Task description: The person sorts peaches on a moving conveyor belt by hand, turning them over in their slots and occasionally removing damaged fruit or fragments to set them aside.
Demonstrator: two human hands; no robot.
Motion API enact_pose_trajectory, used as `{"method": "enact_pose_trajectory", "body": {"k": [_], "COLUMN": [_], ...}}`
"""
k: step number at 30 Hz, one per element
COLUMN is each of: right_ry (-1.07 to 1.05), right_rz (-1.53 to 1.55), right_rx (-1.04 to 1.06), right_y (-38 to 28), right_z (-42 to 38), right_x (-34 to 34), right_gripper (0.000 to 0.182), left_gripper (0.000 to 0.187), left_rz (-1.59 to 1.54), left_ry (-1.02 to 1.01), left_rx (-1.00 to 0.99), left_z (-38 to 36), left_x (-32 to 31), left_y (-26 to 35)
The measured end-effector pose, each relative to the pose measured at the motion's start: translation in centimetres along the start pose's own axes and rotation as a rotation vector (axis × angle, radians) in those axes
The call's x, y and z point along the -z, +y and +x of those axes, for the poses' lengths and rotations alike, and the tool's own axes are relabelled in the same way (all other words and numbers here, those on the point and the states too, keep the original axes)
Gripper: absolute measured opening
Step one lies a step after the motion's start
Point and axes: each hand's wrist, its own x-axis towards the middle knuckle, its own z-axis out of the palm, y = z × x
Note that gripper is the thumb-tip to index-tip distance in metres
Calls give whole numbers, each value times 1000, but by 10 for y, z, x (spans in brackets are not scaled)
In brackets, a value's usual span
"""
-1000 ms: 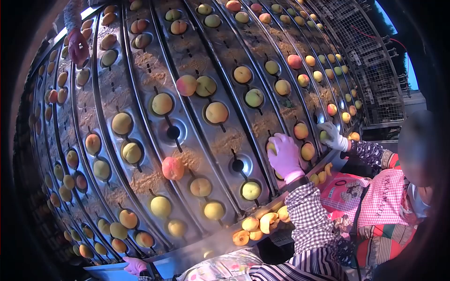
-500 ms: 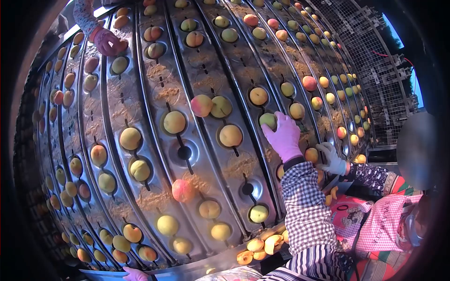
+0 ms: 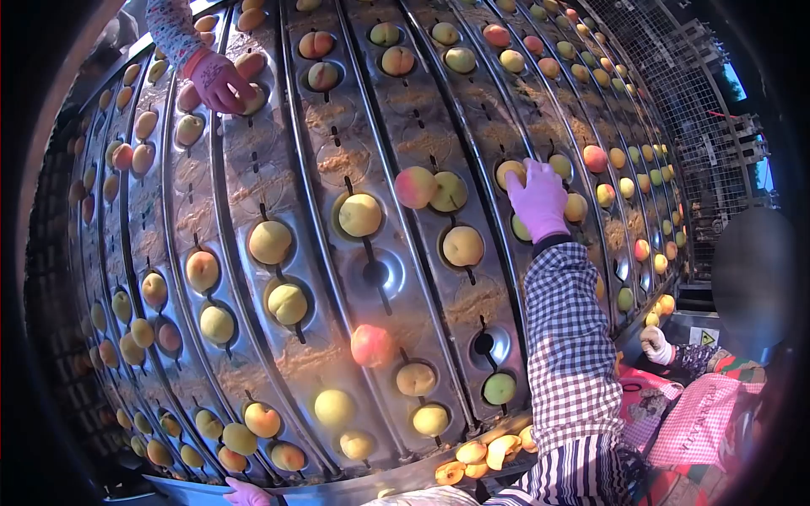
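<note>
My right hand (image 3: pixel 540 200), in a lilac glove below a checkered sleeve, reaches over the metal conveyor. Its fingers are bent around the right side of a yellow peach (image 3: pixel 509 174) that sits in a cup. A greener peach (image 3: pixel 521 228) lies just below, partly covered by the hand. Other peaches, a yellow one (image 3: pixel 575 207) and a greenish one (image 3: pixel 558 166), sit to the right. At the bottom edge my left hand (image 3: pixel 246 493), also in a lilac glove, is by the conveyor's near rim; most of its fingers are hidden.
Rows of cups hold many peaches; a red one (image 3: pixel 372 346) lies off a cup. Cut peach pieces (image 3: pixel 477 455) lie at the near edge. A co-worker's gloved hand (image 3: pixel 221 83) touches fruit at upper left. Another co-worker's gloved hand (image 3: pixel 656 345) is at right.
My right hand has moved from the green peach to the yellow one above it. The view has shifted, so the conveyor appears further right. The right co-worker's hand has drawn back from the fruit.
</note>
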Motion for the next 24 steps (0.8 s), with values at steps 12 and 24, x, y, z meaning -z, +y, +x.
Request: {"method": "enact_pose_trajectory", "body": {"k": [12, 24], "right_ry": [-239, 12], "right_rz": [513, 394], "right_rx": [230, 39], "right_y": [-163, -108], "right_z": [-96, -182], "right_x": [64, 39], "right_gripper": [61, 40], "left_gripper": [89, 91], "left_rz": [-154, -178], "left_ry": [130, 188], "left_rx": [380, 363], "left_z": [85, 133], "left_x": [-6, -21], "left_y": [-16, -37]}}
